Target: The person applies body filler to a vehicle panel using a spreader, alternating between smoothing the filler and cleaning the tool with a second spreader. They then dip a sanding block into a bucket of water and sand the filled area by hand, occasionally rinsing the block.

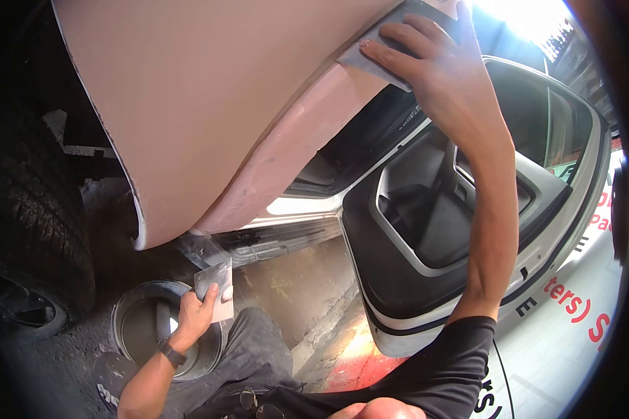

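Observation:
My right hand is raised at the upper right, its fingers pressing a grey flat sheet against the edge of the pinkish-beige car panel. Lower left, my left hand grips a thin, flat plate with its thumb on top; a small pale lump sits by the thumb. Below and behind this hand is a round bucket, with something long and flat inside it. A pink strip runs along the panel's edge toward the raised hand.
An open car door with black inner trim stands at the right. A tyre is at the far left. A door sill crosses the middle. White sheeting with red and black lettering lies at the right. My legs are below.

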Motion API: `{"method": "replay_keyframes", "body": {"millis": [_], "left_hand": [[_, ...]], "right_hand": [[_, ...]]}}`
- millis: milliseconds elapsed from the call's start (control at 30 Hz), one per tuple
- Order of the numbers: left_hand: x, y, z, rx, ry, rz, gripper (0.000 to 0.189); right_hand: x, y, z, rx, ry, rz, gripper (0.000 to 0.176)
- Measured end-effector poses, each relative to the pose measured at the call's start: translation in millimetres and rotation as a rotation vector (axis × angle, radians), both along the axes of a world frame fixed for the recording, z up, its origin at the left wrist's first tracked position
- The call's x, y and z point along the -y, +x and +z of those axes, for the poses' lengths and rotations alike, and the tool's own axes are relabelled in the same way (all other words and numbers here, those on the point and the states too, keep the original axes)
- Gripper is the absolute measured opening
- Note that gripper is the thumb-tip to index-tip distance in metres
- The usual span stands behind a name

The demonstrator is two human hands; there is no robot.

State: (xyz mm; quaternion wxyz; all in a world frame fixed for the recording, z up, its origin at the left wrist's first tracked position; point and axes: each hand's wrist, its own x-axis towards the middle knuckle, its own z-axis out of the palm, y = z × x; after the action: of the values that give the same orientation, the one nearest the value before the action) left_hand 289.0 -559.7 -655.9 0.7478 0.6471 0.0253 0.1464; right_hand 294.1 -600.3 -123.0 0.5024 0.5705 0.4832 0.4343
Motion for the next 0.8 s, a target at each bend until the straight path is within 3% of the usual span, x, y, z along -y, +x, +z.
{"method": "replay_keyframes", "body": {"millis": [267,367,467,667,800], "left_hand": [[-1.5,-0.7,0.3,-0.02,0.017,-0.006,0.063],[0.0,1.2,-2.9,-0.029,0.017,0.009,0.063],[-1.3,1.6,-4.4,-0.051,0.021,0.004,0.064],[-4.5,-0.9,0.9,-0.076,0.036,0.011,0.063],[-5.5,-2.9,9.4,-0.036,0.016,0.013,0.063]], "right_hand": [[0.0,-7.9,-4.6,0.117,0.017,-0.337,0.029],[34.3,34.1,1.2,0.115,0.0,0.048,0.051],[58.4,53.5,2.7,0.179,0.012,0.138,0.05],[85.8,72.3,-4.3,0.103,0.096,0.174,0.049],[84.3,46.7,-1.6,0.193,0.054,0.11,0.047]]}}
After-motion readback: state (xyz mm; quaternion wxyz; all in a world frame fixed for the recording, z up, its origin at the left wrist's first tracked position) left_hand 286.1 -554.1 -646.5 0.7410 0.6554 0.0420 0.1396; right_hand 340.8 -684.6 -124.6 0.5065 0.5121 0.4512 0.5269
